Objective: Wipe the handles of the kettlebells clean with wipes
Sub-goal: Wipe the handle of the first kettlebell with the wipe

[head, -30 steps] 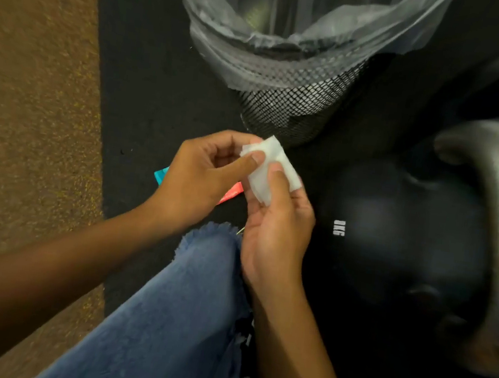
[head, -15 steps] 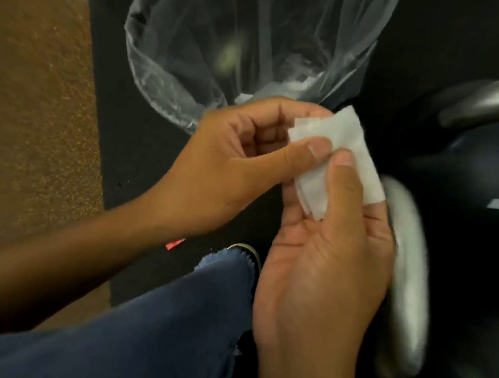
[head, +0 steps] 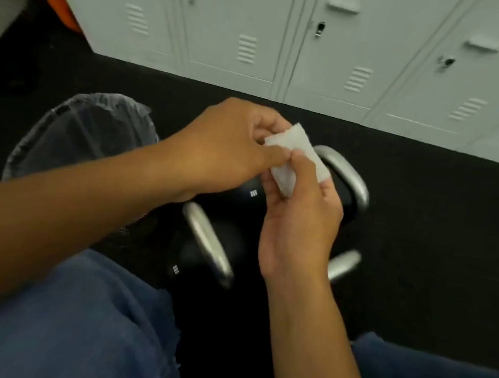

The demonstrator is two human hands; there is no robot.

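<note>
Both hands meet in mid-air over the kettlebells. The left hand (head: 231, 145) curls its fingers and pinches the upper edge of a folded white wipe (head: 295, 160); the right hand (head: 298, 220), palm up, holds the lower part between thumb and fingers. Below them a silver kettlebell handle (head: 350, 176) arches, a second handle (head: 207, 243) nearer. A lined bin (head: 82, 133) stands left, lockers (head: 292, 37) behind.

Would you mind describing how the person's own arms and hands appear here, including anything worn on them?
Both forearms are bare as far as the frame shows: no sleeves, watch, bracelets or gloves. The left hand and right hand show no rings on the fingers in view. The nails look short and unpainted. Blue denim covers both legs below the arms.
</note>
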